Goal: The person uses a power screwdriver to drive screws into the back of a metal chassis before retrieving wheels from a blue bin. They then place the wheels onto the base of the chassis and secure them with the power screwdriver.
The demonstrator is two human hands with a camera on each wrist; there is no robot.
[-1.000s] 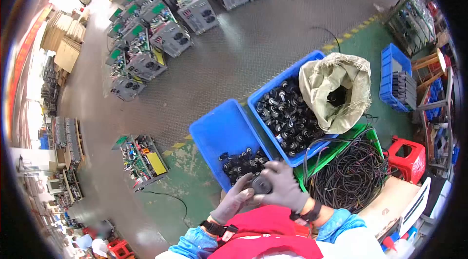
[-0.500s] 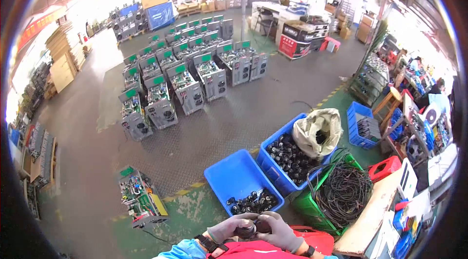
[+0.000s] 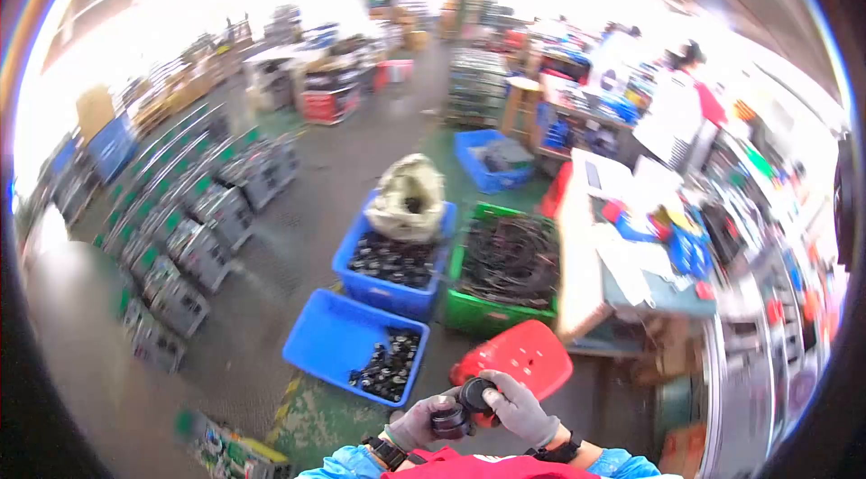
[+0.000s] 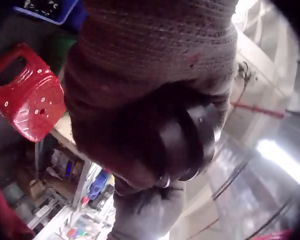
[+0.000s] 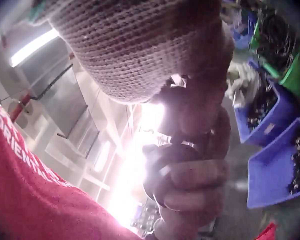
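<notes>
My gloved left hand (image 3: 415,427) grips a black caster (image 3: 450,423) in front of my body, low in the head view. Close beside it, my gloved right hand (image 3: 525,414) pinches a second black round caster part (image 3: 475,394) between thumb and fingers. The two pieces overlap in the head view. In the left wrist view, curled fingers wrap the caster (image 4: 197,137), its rounded twin wheels partly in shadow. From the right wrist, the left hand's fingers (image 5: 197,175) show around a dark wheel (image 5: 155,172); the right hand's own fingertips are mostly hidden by shadow.
A blue bin (image 3: 316,335) of small casters lies ahead, behind it a fuller blue bin (image 3: 388,300) with a cloth sack (image 3: 406,199). A green crate (image 3: 487,314) holds cables. A red stool (image 3: 523,357) stands near my hands, a cluttered workbench (image 3: 582,271) to the right.
The head view has lifted and swung right, so the bins shift left and the stool and workbench come into view. Both hands keep hold; the black pieces now show more separately.
</notes>
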